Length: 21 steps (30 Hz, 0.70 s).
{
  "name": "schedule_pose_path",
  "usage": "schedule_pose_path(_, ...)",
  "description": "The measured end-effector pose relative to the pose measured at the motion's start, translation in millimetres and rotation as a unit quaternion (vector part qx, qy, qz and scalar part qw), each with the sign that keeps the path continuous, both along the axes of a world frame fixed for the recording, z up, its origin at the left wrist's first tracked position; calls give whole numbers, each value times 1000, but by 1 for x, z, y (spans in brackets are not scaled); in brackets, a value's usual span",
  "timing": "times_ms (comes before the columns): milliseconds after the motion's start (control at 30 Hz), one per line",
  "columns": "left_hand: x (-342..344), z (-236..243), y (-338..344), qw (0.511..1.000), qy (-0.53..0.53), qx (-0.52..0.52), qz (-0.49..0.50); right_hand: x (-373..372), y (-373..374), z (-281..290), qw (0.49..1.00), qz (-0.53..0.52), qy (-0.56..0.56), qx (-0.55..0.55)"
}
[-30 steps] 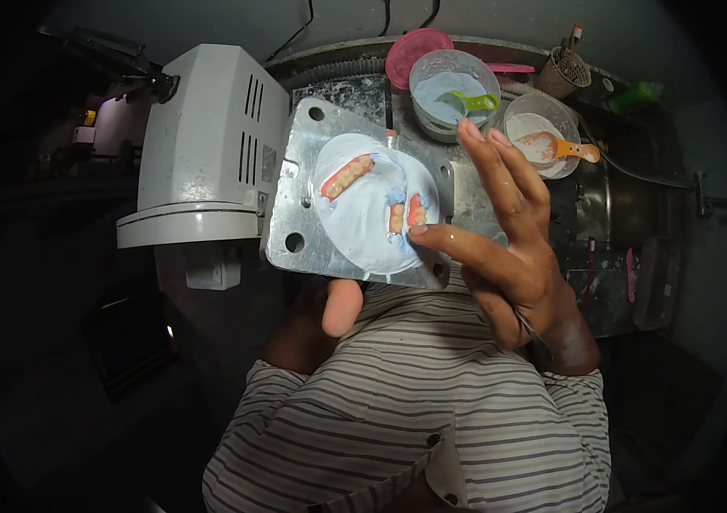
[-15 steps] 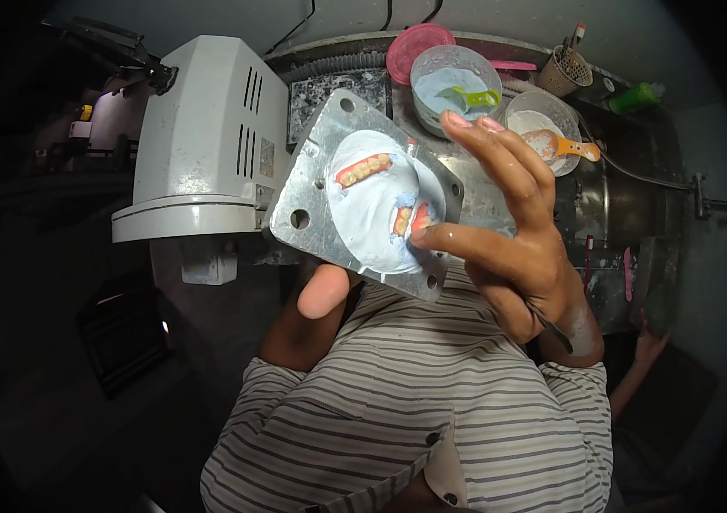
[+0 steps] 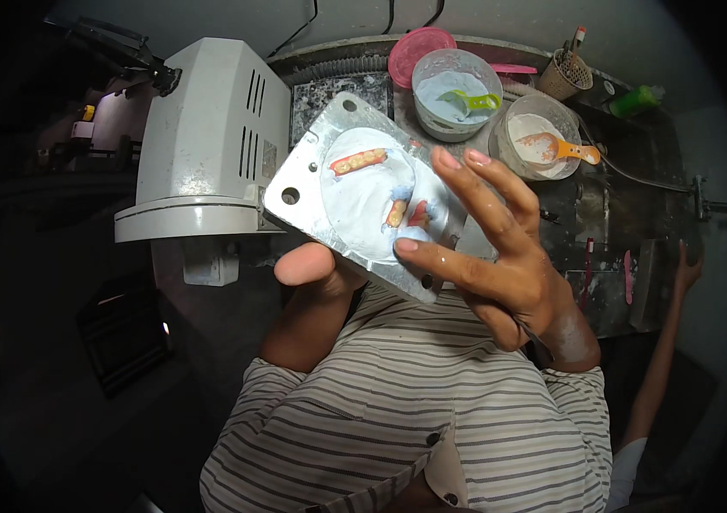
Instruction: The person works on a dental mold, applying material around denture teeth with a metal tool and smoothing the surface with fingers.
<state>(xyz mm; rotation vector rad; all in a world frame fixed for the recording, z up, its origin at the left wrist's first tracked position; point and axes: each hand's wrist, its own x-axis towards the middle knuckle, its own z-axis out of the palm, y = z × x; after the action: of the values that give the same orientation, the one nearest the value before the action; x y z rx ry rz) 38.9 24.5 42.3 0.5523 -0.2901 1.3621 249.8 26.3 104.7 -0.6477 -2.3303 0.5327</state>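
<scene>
Plate: flat silver metal plate with round holes at its corners [image 3: 299,184], held up in front of my chest and tilted so its face looks at my eyes. I think it is tipped like this so I can see the top well.
Filling: pale blue-white smooth plaster patch [image 3: 363,201] fills the middle of the plate.
Small bits: 1 orange row of little teeth [image 3: 358,161] sits near the top of the plaster, and 2 short orange and red pieces [image 3: 406,214] sit lower down, close to my fingertip.
Left hand: my left hand [image 3: 308,269] is under the low edge of the plate. Its thumb presses the rim and the rest is hidden, so I cannot tell how the other fingers lie. It props the plate from below.
Right hand: my right hand [image 3: 500,256] has fingers spread wide. 1 fingertip touches the plaster by the low edge, and the others stand free, maybe to keep off the wet part.
Behind: big white machine box with slots [image 3: 209,137] stands on the left.
Tubs: clear round tub of blue powder with a green scoop [image 3: 457,94] and clear round tub of white powder with an orange scoop [image 3: 543,141] stand near each other on the dark bench.
Other person: another hand [image 3: 686,269] reaches up at the far right edge.
</scene>
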Motion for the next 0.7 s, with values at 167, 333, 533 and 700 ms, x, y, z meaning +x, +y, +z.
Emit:
schedule_pose_path(167,-1,0,2,1000,3,25,19,1,0,-1,1000,-20,-4,6)
schedule_pose_path(333,-2,0,-5,997,46,-55,32,-3,0,-3,1000,-9,17,-6)
schedule_pose_path(533,-3,-2,-12,987,126,-60,81,-6,-6,-8,999,16,44,-15)
schedule_pose_path(700,-5,-1,-15,964,215,-52,147,-7,-7,-6,1000,-8,9,-25)
